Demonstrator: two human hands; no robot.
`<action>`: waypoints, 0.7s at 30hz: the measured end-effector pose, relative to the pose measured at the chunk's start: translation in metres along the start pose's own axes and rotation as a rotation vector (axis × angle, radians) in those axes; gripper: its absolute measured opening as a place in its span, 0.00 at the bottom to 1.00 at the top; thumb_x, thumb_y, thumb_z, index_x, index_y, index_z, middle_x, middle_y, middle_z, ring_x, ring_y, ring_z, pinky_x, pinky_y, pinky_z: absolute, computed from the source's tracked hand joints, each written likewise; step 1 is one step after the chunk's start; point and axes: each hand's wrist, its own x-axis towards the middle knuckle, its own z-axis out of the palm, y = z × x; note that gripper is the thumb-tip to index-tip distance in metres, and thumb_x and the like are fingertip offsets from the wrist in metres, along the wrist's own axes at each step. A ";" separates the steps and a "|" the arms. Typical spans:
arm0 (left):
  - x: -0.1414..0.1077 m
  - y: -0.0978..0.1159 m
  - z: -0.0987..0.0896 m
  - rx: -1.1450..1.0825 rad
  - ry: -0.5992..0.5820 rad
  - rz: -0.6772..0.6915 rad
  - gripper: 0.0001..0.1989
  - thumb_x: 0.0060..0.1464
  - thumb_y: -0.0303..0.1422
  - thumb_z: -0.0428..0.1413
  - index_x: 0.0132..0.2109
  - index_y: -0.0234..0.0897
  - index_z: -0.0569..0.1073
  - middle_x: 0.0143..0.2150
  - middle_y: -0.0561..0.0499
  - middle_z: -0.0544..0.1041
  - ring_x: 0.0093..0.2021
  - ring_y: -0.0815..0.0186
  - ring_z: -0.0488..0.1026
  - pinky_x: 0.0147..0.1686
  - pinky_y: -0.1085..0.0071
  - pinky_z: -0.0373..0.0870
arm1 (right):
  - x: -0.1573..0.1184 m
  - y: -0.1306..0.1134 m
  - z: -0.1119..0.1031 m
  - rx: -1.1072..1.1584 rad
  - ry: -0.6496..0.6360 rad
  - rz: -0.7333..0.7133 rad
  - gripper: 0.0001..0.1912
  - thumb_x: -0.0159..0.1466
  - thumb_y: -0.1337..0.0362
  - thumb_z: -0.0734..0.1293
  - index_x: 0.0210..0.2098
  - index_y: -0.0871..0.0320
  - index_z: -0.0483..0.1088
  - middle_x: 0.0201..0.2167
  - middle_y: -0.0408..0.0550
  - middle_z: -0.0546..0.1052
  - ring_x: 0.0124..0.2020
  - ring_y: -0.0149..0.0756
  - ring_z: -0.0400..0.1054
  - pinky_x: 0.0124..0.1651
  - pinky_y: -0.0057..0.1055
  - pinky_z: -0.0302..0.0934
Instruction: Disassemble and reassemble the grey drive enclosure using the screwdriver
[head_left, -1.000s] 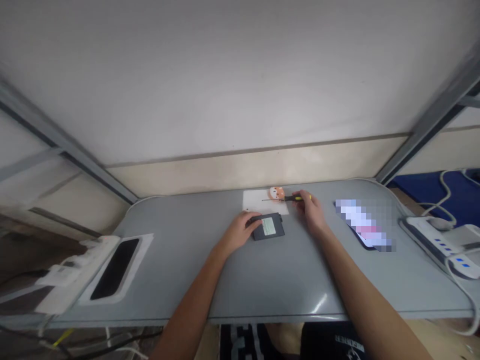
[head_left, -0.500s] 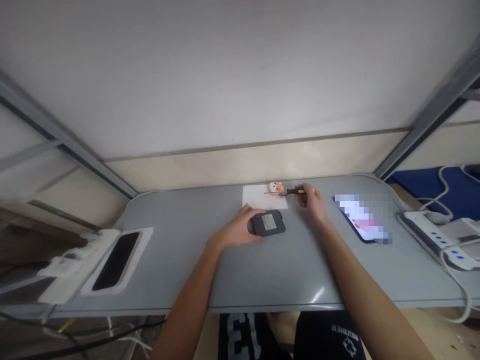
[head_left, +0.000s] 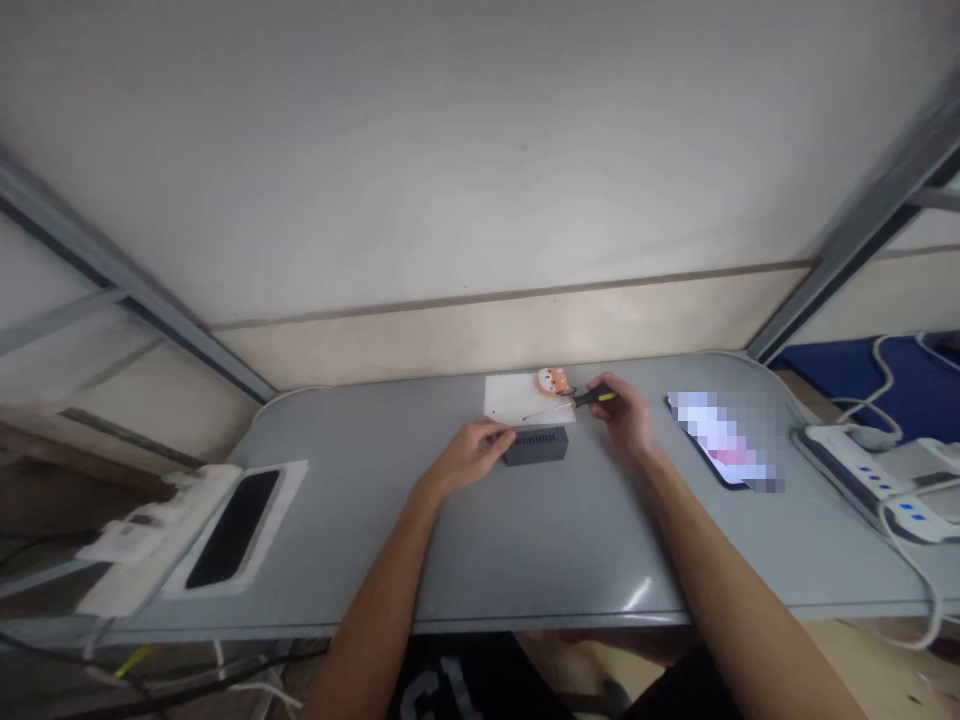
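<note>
A dark grey box (head_left: pixel 536 448) with a row of vent slots stands on its side on the desk. My left hand (head_left: pixel 471 455) has its fingers closed at the box's upper left corner, thumb toward me; the far fingertips are partly hidden. In my right hand (head_left: pixel 624 412) is a screwdriver (head_left: pixel 594 397) with a black and yellow handle. Its thin metal shaft points left, over a white sheet of paper (head_left: pixel 508 392) behind the box. An orange and white animal-faced trinket (head_left: pixel 553 381) lies at the paper's right edge, with a dark loop beside it.
To the right lies a phone (head_left: pixel 720 440) with a lit, pixelated screen, then a white power strip (head_left: pixel 885 480) with cables. At left, a black phone (head_left: pixel 234 528) rests on white paper beside another power strip (head_left: pixel 161 540). The wall (head_left: pixel 480 330) borders the desk's back edge.
The box has been turned from its labelled face to its slotted side. My left hand shifted to its upper corner. The screwdriver's tip dropped lower, toward the box.
</note>
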 end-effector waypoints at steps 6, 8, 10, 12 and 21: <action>0.001 0.003 0.000 -0.101 0.088 -0.029 0.24 0.72 0.47 0.45 0.47 0.38 0.81 0.47 0.46 0.82 0.48 0.59 0.77 0.53 0.64 0.70 | -0.004 0.001 0.005 -0.029 -0.110 0.040 0.16 0.60 0.48 0.69 0.30 0.55 0.77 0.34 0.48 0.78 0.35 0.36 0.70 0.30 0.28 0.59; 0.001 0.004 -0.001 -0.107 0.123 -0.006 0.23 0.72 0.47 0.46 0.45 0.37 0.80 0.44 0.46 0.82 0.46 0.60 0.77 0.51 0.65 0.71 | -0.005 0.002 0.007 -0.041 -0.105 0.046 0.16 0.60 0.48 0.69 0.30 0.55 0.76 0.33 0.48 0.78 0.34 0.35 0.69 0.30 0.28 0.58; 0.002 0.003 0.000 -0.101 0.168 0.014 0.22 0.71 0.47 0.47 0.44 0.37 0.79 0.42 0.46 0.82 0.44 0.61 0.77 0.49 0.66 0.71 | -0.004 0.003 0.008 -0.059 -0.102 0.050 0.16 0.60 0.48 0.69 0.30 0.55 0.76 0.32 0.47 0.77 0.33 0.35 0.69 0.30 0.28 0.58; 0.003 0.000 0.002 -0.100 0.204 0.025 0.21 0.71 0.47 0.48 0.45 0.37 0.79 0.41 0.47 0.81 0.42 0.62 0.76 0.47 0.67 0.71 | -0.004 0.004 0.008 -0.073 -0.106 0.059 0.17 0.59 0.47 0.69 0.30 0.55 0.76 0.31 0.47 0.77 0.32 0.36 0.69 0.30 0.28 0.58; 0.004 -0.007 0.012 -0.120 0.188 0.027 0.17 0.69 0.45 0.50 0.54 0.39 0.73 0.36 0.51 0.77 0.39 0.64 0.74 0.42 0.70 0.69 | -0.006 0.005 0.009 -0.140 -0.149 0.037 0.19 0.61 0.44 0.68 0.31 0.54 0.76 0.31 0.47 0.76 0.31 0.36 0.69 0.30 0.30 0.57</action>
